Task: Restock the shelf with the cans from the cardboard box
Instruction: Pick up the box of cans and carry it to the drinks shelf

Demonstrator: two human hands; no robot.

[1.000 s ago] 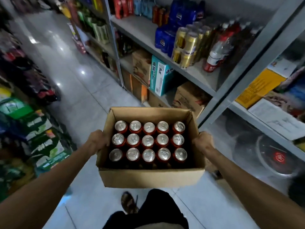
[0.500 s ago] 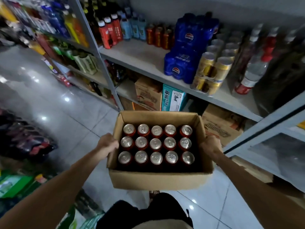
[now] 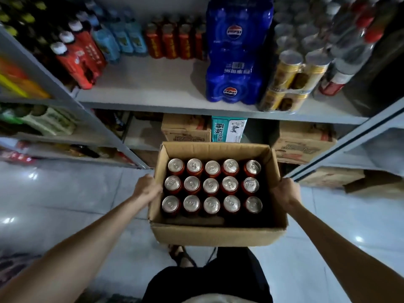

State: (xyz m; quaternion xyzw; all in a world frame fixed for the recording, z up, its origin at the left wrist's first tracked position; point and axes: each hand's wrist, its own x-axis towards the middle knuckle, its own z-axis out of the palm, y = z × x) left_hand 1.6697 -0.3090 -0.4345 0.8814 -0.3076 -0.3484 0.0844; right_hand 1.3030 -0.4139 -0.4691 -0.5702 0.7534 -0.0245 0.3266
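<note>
I hold an open cardboard box [image 3: 216, 236] at waist height, facing the grey shelf [image 3: 153, 84]. Several red cans with silver tops [image 3: 211, 185] stand in three rows inside it. My left hand [image 3: 146, 188] grips the box's left wall and my right hand [image 3: 284, 192] grips its right wall. A bare stretch of shelf board lies straight ahead above the box, with a row of matching red cans [image 3: 172, 40] standing at its back.
Blue Pepsi packs [image 3: 235, 62] and gold can packs [image 3: 290, 84] sit on the shelf's right, red and blue bottles [image 3: 87, 55] on its left. Cardboard cartons [image 3: 185, 127] fill the lower shelf behind the box. A shelf upright [image 3: 72, 99] slants at left. The tiled floor [image 3: 65, 193] lies below.
I have turned right and stepped up to face the shelf squarely; the aisle has left view. Both hands keep the same grip on the box.
</note>
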